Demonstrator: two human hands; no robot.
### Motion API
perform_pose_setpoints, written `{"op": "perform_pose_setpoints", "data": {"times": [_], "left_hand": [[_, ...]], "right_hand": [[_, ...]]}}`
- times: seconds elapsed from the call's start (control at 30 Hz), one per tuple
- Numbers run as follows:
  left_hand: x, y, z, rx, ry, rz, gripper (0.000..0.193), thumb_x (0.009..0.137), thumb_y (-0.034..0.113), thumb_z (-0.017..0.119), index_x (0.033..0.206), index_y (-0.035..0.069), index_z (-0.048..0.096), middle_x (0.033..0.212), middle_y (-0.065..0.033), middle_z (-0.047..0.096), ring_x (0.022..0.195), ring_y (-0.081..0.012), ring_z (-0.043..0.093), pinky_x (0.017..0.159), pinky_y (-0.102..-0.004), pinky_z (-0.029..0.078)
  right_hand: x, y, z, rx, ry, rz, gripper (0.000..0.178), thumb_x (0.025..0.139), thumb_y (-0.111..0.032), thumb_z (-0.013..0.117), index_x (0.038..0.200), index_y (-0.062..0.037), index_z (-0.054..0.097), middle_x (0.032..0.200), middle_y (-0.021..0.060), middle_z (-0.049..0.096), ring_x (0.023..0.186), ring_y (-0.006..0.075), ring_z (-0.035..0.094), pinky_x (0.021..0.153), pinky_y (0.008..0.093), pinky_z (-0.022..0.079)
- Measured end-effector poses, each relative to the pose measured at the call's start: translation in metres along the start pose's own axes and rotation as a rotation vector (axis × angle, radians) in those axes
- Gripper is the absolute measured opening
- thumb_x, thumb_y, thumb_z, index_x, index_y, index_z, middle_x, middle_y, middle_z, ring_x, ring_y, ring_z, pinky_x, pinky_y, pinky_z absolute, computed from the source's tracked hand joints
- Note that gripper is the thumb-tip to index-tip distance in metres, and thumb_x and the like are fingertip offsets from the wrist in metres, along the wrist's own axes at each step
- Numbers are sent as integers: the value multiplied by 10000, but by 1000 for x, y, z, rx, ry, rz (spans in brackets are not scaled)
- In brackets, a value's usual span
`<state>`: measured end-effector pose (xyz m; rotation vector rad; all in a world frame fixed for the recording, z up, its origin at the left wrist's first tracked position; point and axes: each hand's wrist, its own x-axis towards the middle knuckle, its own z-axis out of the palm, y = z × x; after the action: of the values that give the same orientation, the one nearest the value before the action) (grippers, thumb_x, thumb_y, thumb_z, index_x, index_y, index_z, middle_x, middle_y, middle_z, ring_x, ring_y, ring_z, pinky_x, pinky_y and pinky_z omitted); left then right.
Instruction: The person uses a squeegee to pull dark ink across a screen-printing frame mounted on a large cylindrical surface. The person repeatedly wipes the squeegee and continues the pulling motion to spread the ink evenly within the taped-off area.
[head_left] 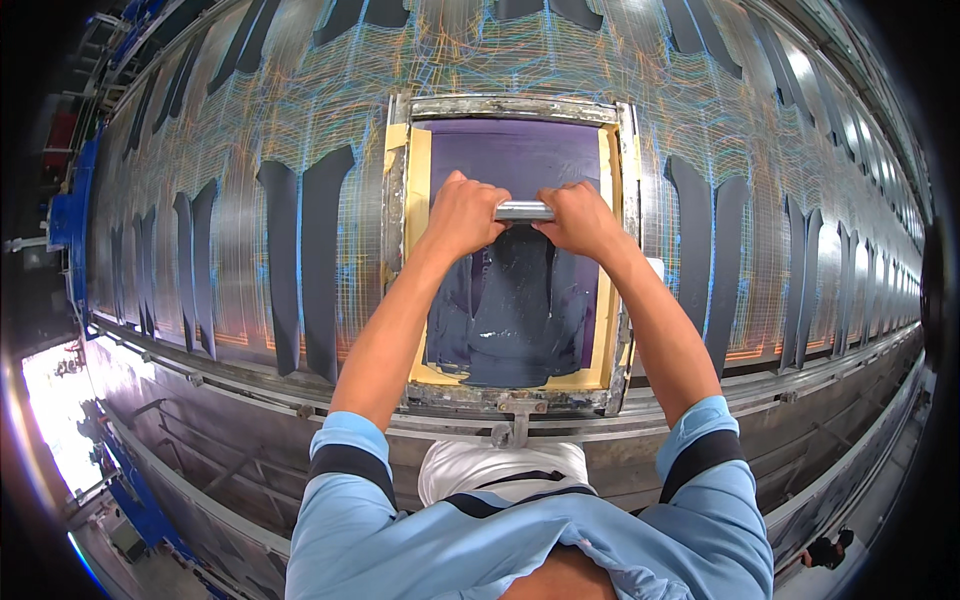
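Both of my hands are closed around the grey bar handle of a squeegee (524, 210). My left hand (468, 215) grips its left end and my right hand (580, 220) its right end. The squeegee is over a screen-printing frame (510, 105), in the upper middle part of its mesh. Dark ink (515, 325) coats the mesh on the near side of the squeegee, while purple mesh (510, 145) shows beyond it. Yellow tape (417, 175) lines the worn frame's inner edges. My fingers and the bar hide the squeegee's lower edge.
Dark cut fabric pieces (285, 265) lie in pairs along the long printing table (235, 270), which is covered in coloured lines. More pieces (690, 250) lie to the right. A metal bracket (518, 420) sits at the frame's near edge, by the rail. Another person (828, 550) is far off at lower right.
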<state>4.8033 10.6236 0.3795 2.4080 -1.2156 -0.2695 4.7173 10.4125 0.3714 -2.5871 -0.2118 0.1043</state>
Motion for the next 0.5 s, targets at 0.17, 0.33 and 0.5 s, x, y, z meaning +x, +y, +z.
{"op": "perform_pose_setpoints", "data": {"times": [0.17,0.33,0.5], "left_hand": [[-68,37,17,66,0,50,159,694,128,802,833,127,724,802,-78,716,781,-290,691,791,-435,456],[-167,97,29,-10,19,30,340,657,77,818,983,113,729,848,-27,689,835,-219,638,830,-390,427],[-167,107,29,64,47,-34,599,663,120,842,1243,118,692,888,-32,686,863,-215,631,838,-382,420]], "right_hand": [[-71,-40,19,-63,-52,22,261,737,-173,822,932,-79,676,818,127,694,877,334,674,879,441,488],[-163,-95,29,83,-152,36,389,795,-282,842,1079,-51,706,1004,127,711,1001,323,662,958,446,471],[-143,-31,-7,52,538,363,403,878,-350,792,1104,-24,720,1180,195,720,1132,374,651,983,467,493]]}}
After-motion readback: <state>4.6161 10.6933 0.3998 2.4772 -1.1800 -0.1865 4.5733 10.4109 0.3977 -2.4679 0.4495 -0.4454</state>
